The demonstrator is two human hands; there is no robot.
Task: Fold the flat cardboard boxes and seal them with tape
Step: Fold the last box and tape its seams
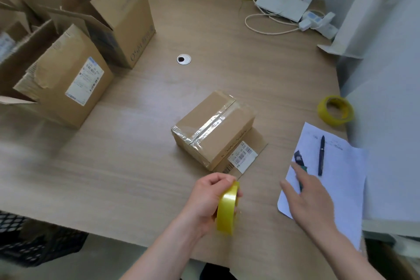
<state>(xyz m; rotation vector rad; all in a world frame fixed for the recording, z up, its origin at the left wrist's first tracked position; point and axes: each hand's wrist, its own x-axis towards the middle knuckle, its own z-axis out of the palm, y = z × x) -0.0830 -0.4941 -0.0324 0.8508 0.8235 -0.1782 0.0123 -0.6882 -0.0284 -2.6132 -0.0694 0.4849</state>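
Fingers (221, 180) of the left hand (210, 198) curl round a yellow tape roll (227, 208) held on edge above the near part of the surface (136, 143), while the right hand (310, 198) reaches with straight, loose fingers over a white sheet (341, 166), touching a small dark tool (298, 159) beside a black pen (321, 154). Beyond them, mid-surface, sits the small brown cardboard box (213, 129), closed, with clear wrinkled tape along its top seam and down its near end, a barcode label on its side. A second yellow roll (336, 110) lies farther right, and open larger cartons (75, 36) stand at the far left.
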